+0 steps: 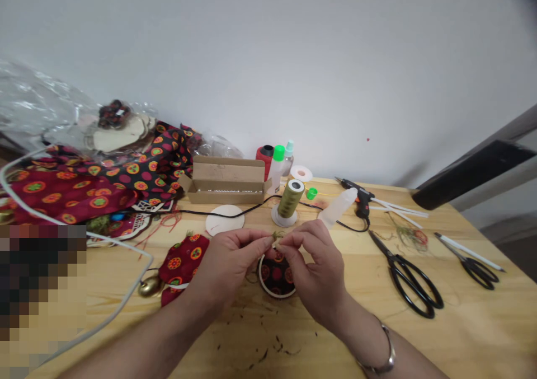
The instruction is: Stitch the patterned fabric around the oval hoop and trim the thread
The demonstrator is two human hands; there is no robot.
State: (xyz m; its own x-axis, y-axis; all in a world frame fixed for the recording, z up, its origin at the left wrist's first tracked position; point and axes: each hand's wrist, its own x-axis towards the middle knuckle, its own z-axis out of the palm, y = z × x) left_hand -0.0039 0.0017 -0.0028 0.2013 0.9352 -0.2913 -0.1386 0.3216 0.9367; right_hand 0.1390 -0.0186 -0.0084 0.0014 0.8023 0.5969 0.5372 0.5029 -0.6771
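A round fabric piece (277, 278), dark with red and orange circles and a pale rim, is at the front middle of the table. My left hand (235, 261) pinches its top edge from the left, thumb and forefinger together. My right hand (314, 272) pinches the same spot from the right, the fingertips almost meeting. A small tuft of olive-green thread (278, 235) pokes up between them; which fingers hold the thread, I cannot tell. Just beyond stands a spool of olive thread (290, 201). Left of my left hand lies a dark red patterned fabric piece (184, 258) with a brass bell (151, 285).
Large black-handled scissors (409, 278), smaller scissors (474, 264) and a glue gun (356, 194) lie right. Behind are an open cardboard box (229, 191) and a green-capped bottle (277, 169). Patterned cloth (84, 183) heaps left; a white cable (130, 247) and black cord (193, 212) cross the table.
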